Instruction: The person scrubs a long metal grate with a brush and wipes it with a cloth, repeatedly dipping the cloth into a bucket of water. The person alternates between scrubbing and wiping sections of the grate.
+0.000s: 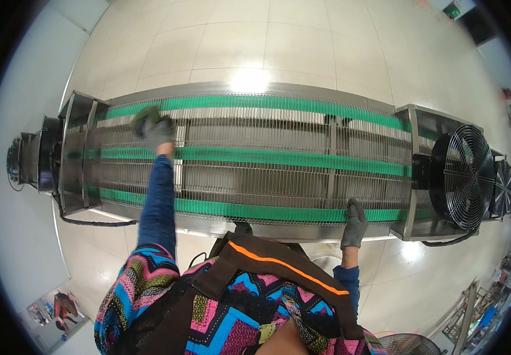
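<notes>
A wire-mesh conveyor belt (255,177) stretches from left to right before me, with green strips (264,154) running lengthwise under its wires. My left hand (160,132), in a grey glove, reaches to the far left part of the belt. It grips a dark green scouring pad (146,114) against the mesh; hand and pad are slightly blurred. At the near edge on the right, my right hand (354,225), also gloved in grey, rests over the belt's side with its fingers on the near green strip. Nothing shows in it.
A black caged fan (469,175) is mounted at the conveyor's right end, with more fans beyond. Metal housings (78,151) frame the left end. Black cables (95,222) hang along the near side. Pale floor tiles (237,44) lie behind; another fan (408,345) stands at lower right.
</notes>
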The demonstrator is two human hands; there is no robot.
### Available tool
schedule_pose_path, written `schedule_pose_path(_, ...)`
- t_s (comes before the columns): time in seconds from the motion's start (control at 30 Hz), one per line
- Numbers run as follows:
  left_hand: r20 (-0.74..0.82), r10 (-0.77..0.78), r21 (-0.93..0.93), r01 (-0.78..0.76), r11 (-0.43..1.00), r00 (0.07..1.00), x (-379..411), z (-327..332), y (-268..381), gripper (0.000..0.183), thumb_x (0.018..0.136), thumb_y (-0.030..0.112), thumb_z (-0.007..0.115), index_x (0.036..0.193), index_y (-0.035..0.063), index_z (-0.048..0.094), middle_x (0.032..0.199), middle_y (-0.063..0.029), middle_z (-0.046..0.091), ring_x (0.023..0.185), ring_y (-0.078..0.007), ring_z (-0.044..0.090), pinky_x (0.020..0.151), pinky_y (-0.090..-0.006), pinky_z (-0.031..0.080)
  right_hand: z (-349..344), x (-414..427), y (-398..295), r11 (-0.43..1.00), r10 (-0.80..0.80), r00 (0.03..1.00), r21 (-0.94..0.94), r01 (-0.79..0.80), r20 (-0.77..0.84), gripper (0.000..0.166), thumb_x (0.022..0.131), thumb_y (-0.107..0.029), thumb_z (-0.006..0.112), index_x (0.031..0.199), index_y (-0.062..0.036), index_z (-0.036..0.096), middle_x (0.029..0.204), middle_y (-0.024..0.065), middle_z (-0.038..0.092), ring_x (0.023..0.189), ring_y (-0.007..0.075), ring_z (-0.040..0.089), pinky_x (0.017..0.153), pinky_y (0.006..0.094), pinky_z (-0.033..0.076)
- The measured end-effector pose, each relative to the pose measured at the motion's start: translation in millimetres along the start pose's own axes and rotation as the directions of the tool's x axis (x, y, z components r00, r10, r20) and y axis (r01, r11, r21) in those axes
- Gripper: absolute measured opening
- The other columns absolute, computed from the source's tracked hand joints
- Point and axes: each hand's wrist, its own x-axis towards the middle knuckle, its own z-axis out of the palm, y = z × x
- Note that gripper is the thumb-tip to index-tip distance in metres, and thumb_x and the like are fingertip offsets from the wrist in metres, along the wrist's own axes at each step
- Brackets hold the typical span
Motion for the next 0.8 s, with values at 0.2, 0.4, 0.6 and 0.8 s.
schedule_pose_path(0.2,0.773,0.285,-0.219,-0.183,0.958,0.567,-173,100,294,0.019,0.083,0.024,0.055,0.081,0.014,0.071,0.078,-0.0149,0.067,0.071,-0.0358,0.064,0.06,-0.0439,0.052,35,15,-25,0.993,-0.12,0.986,0.028,0.117,0.115,0.037,0.094,-0.019,0.059,0.128,-0.0029,0.057,0.121,0.007,0.061,0.106,0.0162,0.058,0.091,0.0276,0.047)
schedule_pose_path(0.4,0.79,0.571,-0.607,0.417,0.677,0.223,-253,20,377,0.048,0.079,0.024,0.068,0.125,0.0109,0.059,0.126,-0.0129,0.058,0.119,-0.0285,0.053,0.101,-0.0364,0.043,8,27,-56,0.906,0.174,0.923,0.312,-0.287,0.342,0.049,0.096,-0.039,0.052,0.136,-0.0115,0.048,0.137,0.0057,0.049,0.118,0.0233,0.053,0.098,0.0402,0.045)
schedule_pose_path(0.6,0.677,0.538,-0.733,0.391,0.557,0.502,-167,-74,344,0.073,0.078,0.022,0.072,0.141,0.0071,0.039,0.136,-0.0188,0.047,0.123,-0.0324,0.05,0.103,-0.0382,0.042,87,7,-71,0.674,0.094,0.711,0.481,-0.56,0.697,0.055,0.097,-0.04,0.051,0.139,-0.0061,0.042,0.14,0.0146,0.046,0.126,0.0295,0.049,0.103,0.0403,0.043)
schedule_pose_path(0.8,0.794,0.33,-0.602,0.734,0.312,0.511,-104,-168,214,0.061,0.092,0.019,0.062,0.145,0.0063,0.035,0.142,-0.0128,0.044,0.125,-0.0234,0.048,0.102,-0.0328,0.043,212,-1,-142,0.938,-0.243,0.497,0.332,-0.098,0.833,0.055,0.09,-0.016,0.058,0.14,-0.002,0.039,0.129,0.0143,0.054,0.115,0.0247,0.056,0.096,0.0359,0.049)
